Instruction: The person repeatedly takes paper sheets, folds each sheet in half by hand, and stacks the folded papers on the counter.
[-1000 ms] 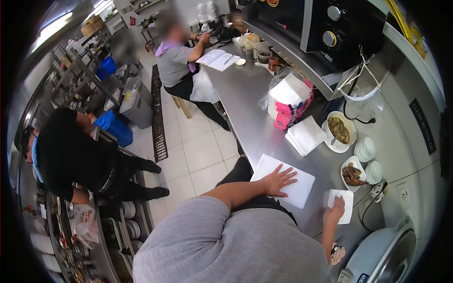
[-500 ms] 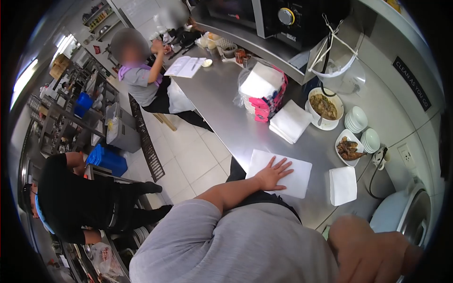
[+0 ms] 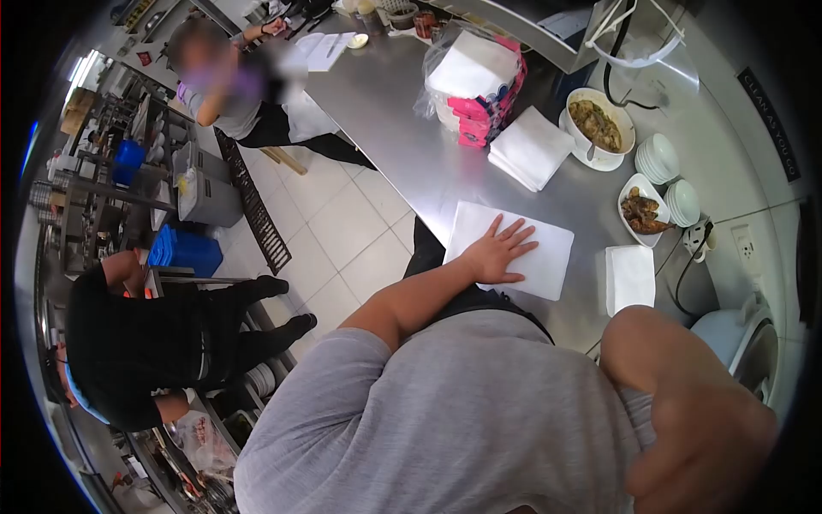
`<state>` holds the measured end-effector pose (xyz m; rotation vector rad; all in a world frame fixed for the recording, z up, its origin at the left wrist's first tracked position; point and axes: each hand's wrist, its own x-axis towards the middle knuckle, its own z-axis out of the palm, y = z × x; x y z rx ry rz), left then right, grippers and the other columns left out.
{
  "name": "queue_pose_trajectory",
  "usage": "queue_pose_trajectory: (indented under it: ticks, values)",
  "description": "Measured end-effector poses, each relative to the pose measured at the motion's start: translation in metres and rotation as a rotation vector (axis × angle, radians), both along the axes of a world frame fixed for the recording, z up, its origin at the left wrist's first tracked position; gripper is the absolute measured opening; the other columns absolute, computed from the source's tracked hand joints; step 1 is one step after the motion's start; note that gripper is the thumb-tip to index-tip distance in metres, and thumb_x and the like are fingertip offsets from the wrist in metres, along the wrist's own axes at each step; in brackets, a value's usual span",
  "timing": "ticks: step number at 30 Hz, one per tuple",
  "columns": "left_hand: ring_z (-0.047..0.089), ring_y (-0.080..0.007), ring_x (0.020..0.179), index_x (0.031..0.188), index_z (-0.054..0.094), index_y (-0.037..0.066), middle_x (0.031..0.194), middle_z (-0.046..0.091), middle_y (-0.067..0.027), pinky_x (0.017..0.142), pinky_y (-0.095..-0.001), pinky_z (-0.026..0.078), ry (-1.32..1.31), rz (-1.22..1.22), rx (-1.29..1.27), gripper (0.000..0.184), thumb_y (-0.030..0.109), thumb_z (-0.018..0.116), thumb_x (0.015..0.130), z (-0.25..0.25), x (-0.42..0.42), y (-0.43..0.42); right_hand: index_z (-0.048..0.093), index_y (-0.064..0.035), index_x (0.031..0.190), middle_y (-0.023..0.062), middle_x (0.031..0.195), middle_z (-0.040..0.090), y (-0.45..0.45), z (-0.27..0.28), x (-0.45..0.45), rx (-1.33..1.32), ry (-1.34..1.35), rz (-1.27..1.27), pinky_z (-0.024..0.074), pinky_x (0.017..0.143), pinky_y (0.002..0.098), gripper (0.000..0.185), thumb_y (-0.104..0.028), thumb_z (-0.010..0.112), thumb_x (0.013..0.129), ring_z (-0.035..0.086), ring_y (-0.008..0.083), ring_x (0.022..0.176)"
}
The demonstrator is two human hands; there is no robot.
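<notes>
My left hand (image 3: 499, 250) lies flat with its fingers spread on a folded sheet of white paper (image 3: 545, 272), close to the near edge of the steel counter. To the right of that sheet is a small stack of white napkins (image 3: 630, 279); another folded stack (image 3: 532, 149) lies farther back. Behind it, an opened plastic pack of white tissues (image 3: 476, 77) with pink printing stands on the counter. My bent right arm (image 3: 685, 403) is raised at the lower right, close to the camera. Blur hides the fingers of my right hand.
A bowl of stew (image 3: 599, 122), a dish of browned food (image 3: 642, 211) and stacked small white bowls (image 3: 657, 158) line the wall side. A lidded pot (image 3: 752, 347) stands at right. One person sits by an open notebook (image 3: 322, 51); another in black bends over shelves at left.
The view has tilted down, so counter items sit higher in the frame. My left hand stays flat on the paper. My right arm has shifted near the camera. The seated person's arm has moved.
</notes>
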<state>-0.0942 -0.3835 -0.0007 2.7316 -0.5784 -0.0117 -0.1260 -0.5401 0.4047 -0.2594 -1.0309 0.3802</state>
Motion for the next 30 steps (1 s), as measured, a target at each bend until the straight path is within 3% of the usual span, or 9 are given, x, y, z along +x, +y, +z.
queue_pose_trajectory:
  ticks: [7,11,13,15,17,21,25,27,30]
  values:
    - [0.013,-0.0323,0.145,0.149,0.028,0.016,0.157,0.019,-0.0111,0.112,-0.0631,0.008,0.036,-0.021,0.055,0.083,0.062,0.051,0.084,-0.007,0.002,-0.002,0.057,-0.0037,0.084,0.0133,0.082,0.057,-0.013,-0.051,0.044,-0.234,-0.404,0.238,0.0397,0.067,0.0375,0.016,-0.013,0.067,0.075,0.052,0.0262,0.079]
    - [0.011,-0.0325,0.146,0.149,0.026,0.016,0.157,0.017,-0.0115,0.113,-0.0622,0.006,0.046,-0.023,0.005,0.083,0.060,0.052,0.085,-0.003,0.012,-0.003,0.060,0.0001,0.093,0.0171,0.094,0.063,-0.040,-0.120,0.100,-1.541,-0.484,-0.874,0.0482,0.077,0.0409,0.021,-0.012,0.068,0.078,0.060,0.0314,0.094]
    - [0.010,-0.0325,0.146,0.149,0.026,0.016,0.157,0.016,-0.0119,0.113,-0.0620,0.006,0.039,-0.038,-0.001,0.083,0.059,0.052,0.085,-0.004,0.021,-0.005,0.055,0.0022,0.113,0.0229,0.114,0.060,-0.081,-0.204,0.131,-1.675,-0.785,-1.234,0.0459,0.090,0.0438,0.051,-0.012,0.078,0.070,0.056,0.0363,0.110]
    - [0.009,-0.0324,0.146,0.149,0.026,0.015,0.157,0.016,-0.0123,0.113,-0.0619,0.005,0.035,-0.052,-0.005,0.082,0.059,0.053,0.085,-0.007,0.022,-0.006,0.042,-0.0008,0.135,0.0262,0.129,0.051,-0.138,-0.275,0.141,-2.307,-0.514,-1.025,0.0404,0.101,0.0421,0.082,-0.019,0.083,0.066,0.049,0.0374,0.122]
    - [0.009,-0.0323,0.146,0.149,0.026,0.015,0.157,0.016,-0.0126,0.113,-0.0618,0.005,0.031,-0.061,-0.007,0.082,0.058,0.053,0.085,-0.012,0.025,-0.007,0.030,-0.0014,0.142,0.0258,0.143,0.038,-0.141,-0.271,0.117,-2.571,-0.363,-1.084,0.0371,0.106,0.0422,0.100,-0.024,0.085,0.062,0.041,0.0386,0.131]
    - [0.009,-0.0344,0.146,0.149,0.026,0.014,0.156,0.018,-0.0144,0.112,-0.0629,0.004,0.201,-0.007,-0.002,0.077,0.054,0.051,0.089,0.044,0.027,-0.018,0.028,-0.0001,0.145,0.0270,0.144,0.036,-0.134,-0.188,0.074,-2.096,-0.116,-0.667,0.0345,0.108,0.0423,0.103,-0.020,0.085,0.062,0.038,0.0383,0.133]
    - [0.015,-0.0307,0.145,0.148,0.028,0.010,0.155,0.022,-0.0133,0.115,-0.0506,0.010,0.213,0.062,-0.942,0.062,0.043,0.042,0.098,0.121,0.043,-0.050,0.021,0.0007,0.148,0.0252,0.148,0.032,-0.104,-0.178,0.081,-1.670,-0.335,-0.355,0.0318,0.109,0.0448,0.109,-0.016,0.085,0.061,0.032,0.0356,0.138]
    - [0.019,-0.0276,0.144,0.147,0.030,0.007,0.154,0.026,-0.0124,0.116,-0.0427,0.013,0.230,0.022,-1.401,0.056,0.038,0.037,0.101,0.163,0.053,-0.053,0.006,-0.0021,0.150,0.0239,0.153,0.018,-0.076,-0.191,0.072,-1.422,-0.297,-0.225,0.0291,0.111,0.0477,0.118,-0.015,0.085,0.062,0.021,0.0336,0.142]
    - [0.028,-0.0240,0.139,0.143,0.038,0.006,0.148,0.035,-0.0137,0.114,-0.0343,0.020,0.026,0.029,-1.399,0.049,0.032,0.038,0.101,0.183,0.063,-0.041,-0.020,-0.0078,0.146,0.0195,0.155,-0.009,-0.042,-0.202,0.066,-1.161,-0.277,-0.070,0.0250,0.112,0.0522,0.131,-0.015,0.084,0.066,0.001,0.0313,0.145]
